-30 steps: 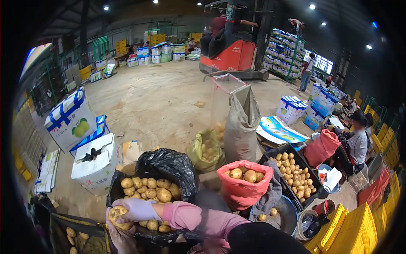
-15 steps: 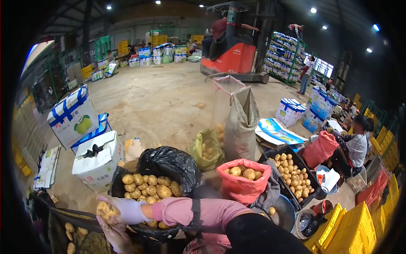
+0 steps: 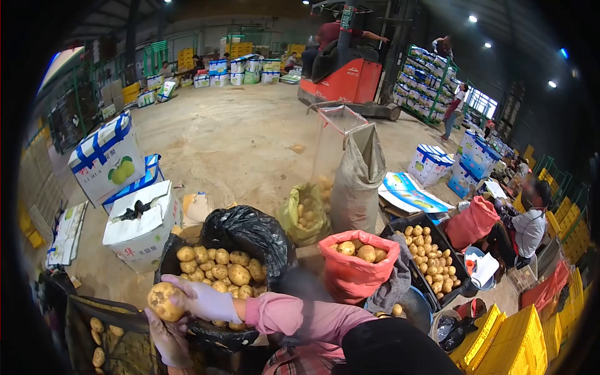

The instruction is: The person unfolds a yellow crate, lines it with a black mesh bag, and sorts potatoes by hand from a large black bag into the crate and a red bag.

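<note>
Gripping a potato (image 3: 165,301) with right hand (image 3: 203,301) fingers wrapped over its top, left hand (image 3: 167,340) cupping just beneath with fingers spread, hovering between black crate of potatoes (image 3: 220,275) and dark bag (image 3: 115,340) at lower left.

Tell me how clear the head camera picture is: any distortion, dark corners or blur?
Head view: strong fisheye bend with black corners; the ceiling lamps glare against a dim roof; the floor is evenly lit; the potato in the right hand is sharp, while the left hand beneath sits in shadow.
</note>
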A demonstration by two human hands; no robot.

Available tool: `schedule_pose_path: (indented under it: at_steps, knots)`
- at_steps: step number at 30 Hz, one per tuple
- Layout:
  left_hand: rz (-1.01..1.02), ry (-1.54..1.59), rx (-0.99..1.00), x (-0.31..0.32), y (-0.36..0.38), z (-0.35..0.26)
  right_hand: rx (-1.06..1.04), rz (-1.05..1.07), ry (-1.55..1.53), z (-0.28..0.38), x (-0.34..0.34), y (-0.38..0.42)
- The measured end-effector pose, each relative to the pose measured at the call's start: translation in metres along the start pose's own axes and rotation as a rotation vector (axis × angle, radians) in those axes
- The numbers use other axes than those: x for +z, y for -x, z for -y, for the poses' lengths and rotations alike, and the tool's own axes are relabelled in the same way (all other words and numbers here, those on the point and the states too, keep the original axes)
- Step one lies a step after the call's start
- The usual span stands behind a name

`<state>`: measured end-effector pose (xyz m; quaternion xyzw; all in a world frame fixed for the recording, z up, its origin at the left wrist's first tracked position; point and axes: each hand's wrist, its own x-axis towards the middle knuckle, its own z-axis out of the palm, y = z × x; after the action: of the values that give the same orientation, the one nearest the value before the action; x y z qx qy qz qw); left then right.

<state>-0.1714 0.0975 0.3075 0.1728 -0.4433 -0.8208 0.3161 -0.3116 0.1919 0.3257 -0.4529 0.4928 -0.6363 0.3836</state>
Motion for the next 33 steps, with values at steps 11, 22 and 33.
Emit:
schedule_pose_path:
  at_steps: [11, 22, 33]
  knots:
    - [0.053, -0.095, 0.07, 0.019, 0.007, -0.004, 0.072, -0.07, 0.01, 0.011, 0.001, 0.007]
    - [0.102, -0.151, 0.138, 0.016, 0.009, -0.008, 0.199, -0.068, 0.084, 0.026, 0.001, 0.008]
    - [-0.009, -0.3, 0.252, 0.022, 0.006, -0.004, 0.114, 0.03, -0.168, 0.002, -0.008, 0.005]
